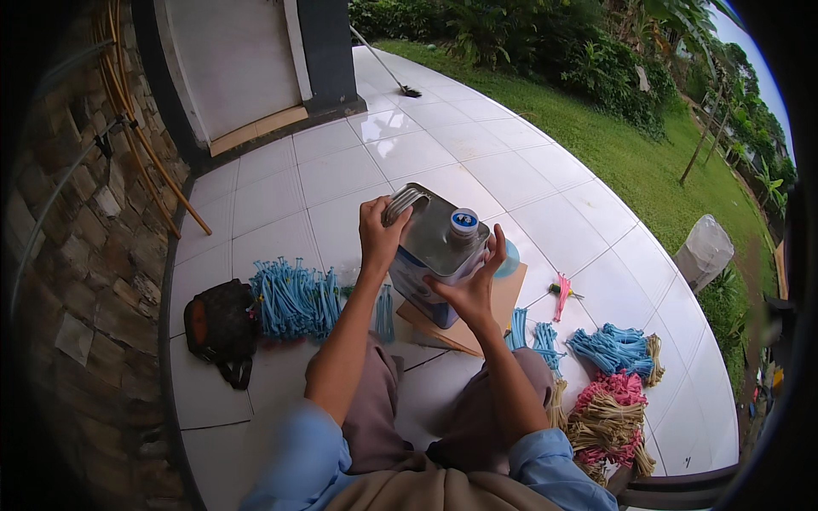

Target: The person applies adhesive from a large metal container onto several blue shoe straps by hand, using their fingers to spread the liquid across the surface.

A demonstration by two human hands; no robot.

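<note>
Beige cloth (396, 494) fills six o'clock; left hand (381, 230) grips, spread right hand (473, 289) clasps a boxy silver-metal can (437, 228); even pressure seems best.

Left hand (383, 228): raised ahead of the torso; fingers are curled inward in a closed grasp.
Right hand (474, 294): held slightly nearer the body than the left; thumb is extended toward the left, fingers are pointed forward, and a wide grasp is formed between them.
Left forearm (341, 336): extended forward and angled slightly to the right; skin is bared below the elbow.
Right forearm (511, 375): extended forward and angled to the left; bared likewise.
Hand spacing: the two are kept near each other, not touching.
Thighs (371, 417): spread apart below the arms.
</note>
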